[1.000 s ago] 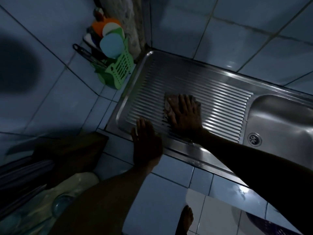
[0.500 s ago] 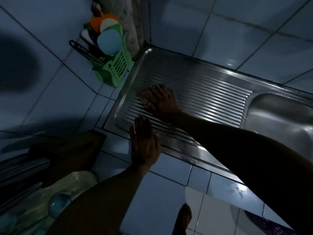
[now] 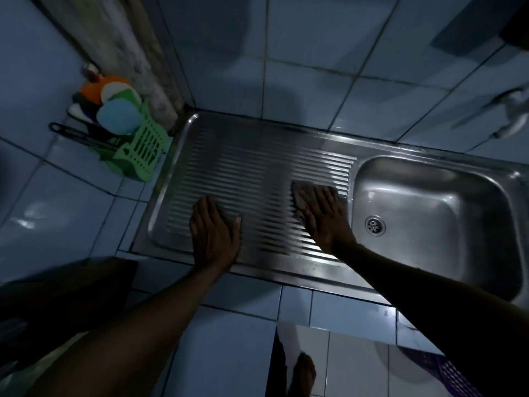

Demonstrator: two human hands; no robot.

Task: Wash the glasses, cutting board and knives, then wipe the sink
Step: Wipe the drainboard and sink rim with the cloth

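1. From the head camera, the stainless steel sink [image 3: 315, 262] is set into a blue-tiled tabletop [image 3: 229, 339], its far rim tight against the tiled wall [image 3: 315, 67]. The ribbed drainboard [image 3: 252, 173] fills the left half; its raised lip runs close to the left wall corner, with bare ridges between and beyond the two hands.
2. The basin [image 3: 435, 207] lies on the right, the round drain [image 3: 375, 225] near its left wall. A tap [image 3: 512, 110] juts from the wall above it, blurred.
3. The right hand [image 3: 323, 216] lies flat, fingers spread, pressing a cloth [image 3: 303, 193] onto the drainboard's right end, just beside the basin's edge. The cloth shows only at the fingertips and along the hand's left side.
4. The left hand [image 3: 214, 233] rests palm down on the front part of the drainboard, fingers straight and together, holding nothing, well apart from the cloth.
5. A green slotted basket [image 3: 143, 150] stands on the tabletop just left of the sink; in it are dark-handled utensils [image 3: 83, 133] and round blue [image 3: 118, 116], white and orange pieces that I cannot identify.
6. A dark board-like shape [image 3: 71, 287] lies at the lower left, too dim to name.
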